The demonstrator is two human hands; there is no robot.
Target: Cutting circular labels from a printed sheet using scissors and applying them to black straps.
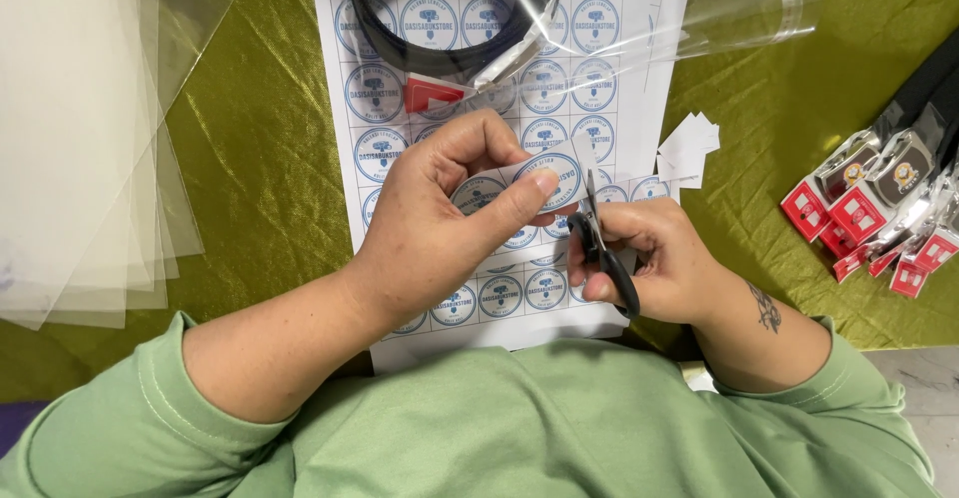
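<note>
My left hand (440, 228) pinches a small paper strip of round blue-and-white stickers (544, 173) between thumb and fingers. My right hand (659, 258) grips small black-handled scissors (599, 243), their blades pointing up against the right end of the strip. Both hands hover over a white sheet of the same round stickers (400, 88) laid on the green cloth.
A stack of clear plastic bags (80, 128) lies at the left. A bagged black belt with a red tag (440, 38) rests on the sheet's top. Cut paper scraps (689, 148) sit right of the sheet. Several buckled belts with red tags (889, 208) lie at the right edge.
</note>
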